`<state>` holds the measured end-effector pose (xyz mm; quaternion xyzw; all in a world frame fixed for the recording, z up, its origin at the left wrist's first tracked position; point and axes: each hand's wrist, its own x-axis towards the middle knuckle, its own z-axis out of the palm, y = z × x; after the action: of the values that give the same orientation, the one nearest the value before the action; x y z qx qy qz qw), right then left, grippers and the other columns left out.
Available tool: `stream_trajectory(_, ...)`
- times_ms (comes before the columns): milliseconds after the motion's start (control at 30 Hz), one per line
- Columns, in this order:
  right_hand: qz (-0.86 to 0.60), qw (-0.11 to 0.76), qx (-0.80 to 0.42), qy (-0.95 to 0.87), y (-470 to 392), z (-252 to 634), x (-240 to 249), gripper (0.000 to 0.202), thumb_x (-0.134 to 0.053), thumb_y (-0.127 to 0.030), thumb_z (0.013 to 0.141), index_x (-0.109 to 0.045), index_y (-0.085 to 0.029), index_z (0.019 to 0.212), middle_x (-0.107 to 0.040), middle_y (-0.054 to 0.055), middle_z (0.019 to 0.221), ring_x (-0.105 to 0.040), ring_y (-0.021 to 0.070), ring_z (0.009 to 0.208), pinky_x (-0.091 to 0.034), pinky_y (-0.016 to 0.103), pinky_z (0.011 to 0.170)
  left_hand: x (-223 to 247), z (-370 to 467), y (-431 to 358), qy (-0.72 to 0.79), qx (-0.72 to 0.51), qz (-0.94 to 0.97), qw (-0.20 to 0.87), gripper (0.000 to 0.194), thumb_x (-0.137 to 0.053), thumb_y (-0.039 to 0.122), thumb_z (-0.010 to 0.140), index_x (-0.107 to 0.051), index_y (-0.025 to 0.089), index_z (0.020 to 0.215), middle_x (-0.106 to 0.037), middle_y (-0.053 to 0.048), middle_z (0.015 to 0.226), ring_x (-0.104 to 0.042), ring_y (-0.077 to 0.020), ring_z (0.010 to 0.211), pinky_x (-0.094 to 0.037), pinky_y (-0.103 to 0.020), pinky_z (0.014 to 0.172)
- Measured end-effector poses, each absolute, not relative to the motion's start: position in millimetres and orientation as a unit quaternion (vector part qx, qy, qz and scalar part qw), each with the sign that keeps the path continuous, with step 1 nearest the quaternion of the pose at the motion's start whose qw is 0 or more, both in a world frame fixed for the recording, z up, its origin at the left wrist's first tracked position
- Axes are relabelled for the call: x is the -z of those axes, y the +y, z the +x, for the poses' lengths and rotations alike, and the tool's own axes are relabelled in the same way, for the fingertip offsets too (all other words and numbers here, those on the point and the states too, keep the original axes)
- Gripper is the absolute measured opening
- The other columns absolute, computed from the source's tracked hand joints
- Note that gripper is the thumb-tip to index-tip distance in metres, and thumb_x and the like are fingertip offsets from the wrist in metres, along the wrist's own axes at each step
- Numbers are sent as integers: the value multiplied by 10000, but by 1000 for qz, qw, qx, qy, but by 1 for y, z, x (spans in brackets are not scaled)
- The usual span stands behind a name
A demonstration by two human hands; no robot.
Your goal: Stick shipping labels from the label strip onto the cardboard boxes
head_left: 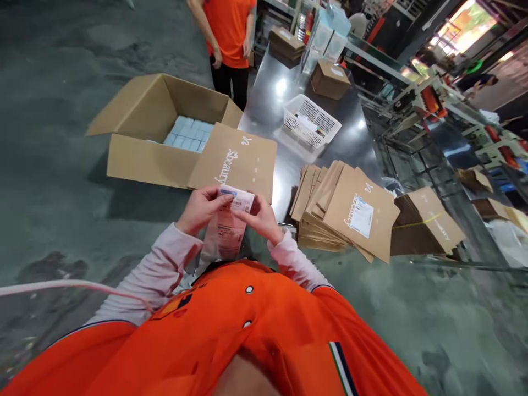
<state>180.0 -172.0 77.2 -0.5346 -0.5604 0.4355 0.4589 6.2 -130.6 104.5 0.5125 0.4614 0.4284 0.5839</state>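
My left hand (200,210) pinches the left side of a strip of printed shipping labels (229,231) in front of my body. On its other side, the fingers of my right hand (264,220) grip the upper edge of the same strip. The strip's lower part hangs down towards my waist, with small print that is too blurred to read. Just beyond my fingers lies a flat cardboard piece with white lettering (247,159), which overlaps the edge of an open carton (148,159). Rows of small pale boxes (188,133) sit inside that carton.
A metal table (264,110) bears a white perforated basket (312,118) and a brown box (330,80). Flattened cartons (330,214) are stacked to the right, the top one with a white label (362,217). Another person (230,33) in orange stands beyond the open carton.
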Motion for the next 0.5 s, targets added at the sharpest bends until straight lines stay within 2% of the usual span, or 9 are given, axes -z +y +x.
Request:
stream_trajectory(67,-529,432,-417,-599,-165,191,-95,572,-776,-598,762,-704,-204,1170,-753,65,1071,-722,210,914,-596,331,852,-103,7,-136,470,-420,523,573,524,-879,584,518,-745,135,751,-722,-70,762,-625,-201,705,-515,-275,666)
stream_trajectory(167,-533,381,-368,-660,-152,195,-113,304,-701,-516,872,-786,-232,943,-779,43,951,-731,225,895,-581,350,862,-95,16,-144,503,-452,515,528,421,-794,551,621,-678,146,638,-644,-35,650,-549,-156,619,-435,-242,583)
stream_trajectory(267,-540,377,-371,-655,-137,189,-110,261,-718,-463,868,-794,-214,888,-778,45,898,-730,218,838,-579,336,807,-85,25,-143,560,-504,476,454,451,-731,540,681,-522,171,525,-476,5,523,-460,-128,551,-339,-236,516)
stream_trajectory(300,-540,378,-384,-646,-128,187,-106,264,-729,-451,858,-790,-195,876,-772,49,869,-724,211,803,-576,328,784,-81,27,-140,567,-510,465,449,452,-738,539,676,-516,173,533,-471,8,526,-464,-130,559,-340,-237,519)
stream_trajectory(400,-556,371,-374,-643,-88,189,-97,243,-770,-393,817,-777,-151,833,-754,71,911,-707,203,846,-557,320,822,-69,26,-126,538,-461,445,548,433,-845,510,577,-650,146,708,-609,-18,643,-543,-156,632,-414,-251,583)
stream_trajectory(500,-618,329,-270,-661,-31,198,-95,201,-788,-320,792,-779,-128,850,-705,113,1132,-651,223,1080,-490,326,995,-50,19,-117,488,-345,403,693,537,-941,451,439,-701,120,788,-682,-66,702,-596,-187,650,-469,-289,619)
